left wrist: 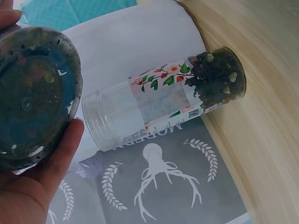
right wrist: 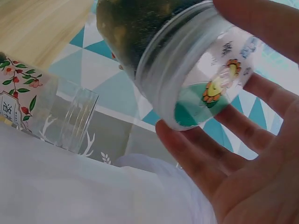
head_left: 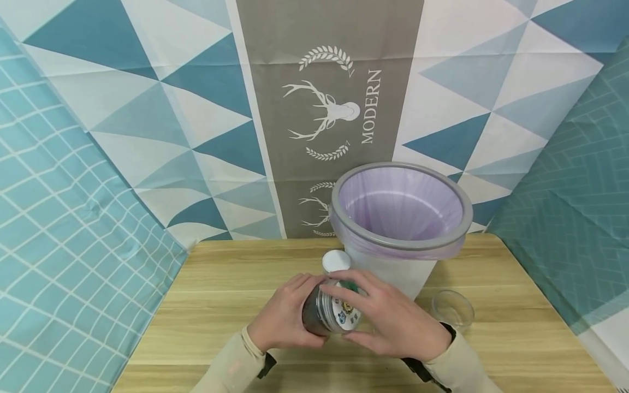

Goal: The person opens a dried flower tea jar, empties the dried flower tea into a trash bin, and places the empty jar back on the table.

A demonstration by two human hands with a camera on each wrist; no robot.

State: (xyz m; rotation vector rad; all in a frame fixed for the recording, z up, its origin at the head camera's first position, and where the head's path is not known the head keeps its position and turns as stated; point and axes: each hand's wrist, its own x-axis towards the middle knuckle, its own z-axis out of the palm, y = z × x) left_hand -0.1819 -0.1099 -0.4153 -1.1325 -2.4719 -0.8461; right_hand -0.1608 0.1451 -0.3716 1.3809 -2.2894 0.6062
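Observation:
Near the table's middle, my left hand [head_left: 284, 317] grips the body of a clear jar [head_left: 314, 316] with dark contents. The jar is tilted, its top facing right, and its base fills the left of the left wrist view. My right hand [head_left: 393, 322] holds the jar's lid [right wrist: 219, 77], fingers over one side and thumb on the other. The clear-sided lid bears a white and green round label with cartoon figures. Just behind stands a tall clear jar [left wrist: 159, 100] with a floral label and dark dried pieces at its bottom; its white round top [head_left: 336, 261] shows from above.
A white bin [head_left: 393, 267] with a grey rim and purple liner stands at the back right, close to the floral jar. A clear round container [head_left: 453, 310] sits right of my right hand. Patterned sheets [head_left: 196, 109] surround the wooden table [head_left: 221, 289].

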